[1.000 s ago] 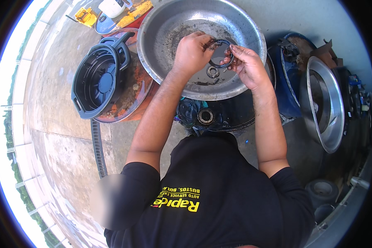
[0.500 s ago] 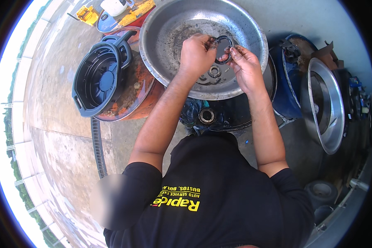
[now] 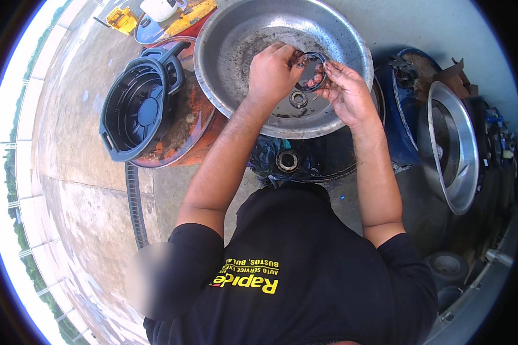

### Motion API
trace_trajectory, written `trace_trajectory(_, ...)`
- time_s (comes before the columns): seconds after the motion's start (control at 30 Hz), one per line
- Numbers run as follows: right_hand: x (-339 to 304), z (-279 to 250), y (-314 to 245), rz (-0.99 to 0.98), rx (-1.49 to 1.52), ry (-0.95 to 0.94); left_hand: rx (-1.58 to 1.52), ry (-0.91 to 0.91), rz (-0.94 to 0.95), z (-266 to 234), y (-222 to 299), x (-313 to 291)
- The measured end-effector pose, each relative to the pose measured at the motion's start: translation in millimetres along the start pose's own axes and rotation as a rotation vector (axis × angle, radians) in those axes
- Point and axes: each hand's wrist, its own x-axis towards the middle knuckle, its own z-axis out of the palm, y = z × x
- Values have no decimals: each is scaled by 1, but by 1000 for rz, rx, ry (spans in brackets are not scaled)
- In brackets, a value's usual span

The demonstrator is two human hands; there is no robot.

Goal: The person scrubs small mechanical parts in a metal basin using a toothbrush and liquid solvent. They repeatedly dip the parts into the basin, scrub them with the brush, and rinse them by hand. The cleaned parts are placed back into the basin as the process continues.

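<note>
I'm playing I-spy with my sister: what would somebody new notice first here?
Probably the big round metal basin at the top middle. Over it, the left hand and right hand hold a dark ring, and a smaller ring lies in the basin. At left, a dark tub sits on an orange drum.

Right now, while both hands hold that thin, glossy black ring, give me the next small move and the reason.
Turning the thin, glossy black ring slightly in place seems best: the bare left hand and bare right hand grip it on opposite sides over the wide, round silver metal basin, covering parts of its rim that a small turn would probably expose.
</note>
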Motion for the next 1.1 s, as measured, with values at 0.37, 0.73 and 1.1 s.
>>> trace_trajectory(0.37, -7, -8, 6, -5, 98, 52, -47, -67, 120, 2, -3, 2)
trace_trajectory(0.73, -6, -9, 9, -47, -33, 79, -46, -94, -194, -6, 3, 6)
trace_trajectory(1.1, -5, -25, 14, -98, -238, 263, 723, -1017, -360, 28, -98, 8)
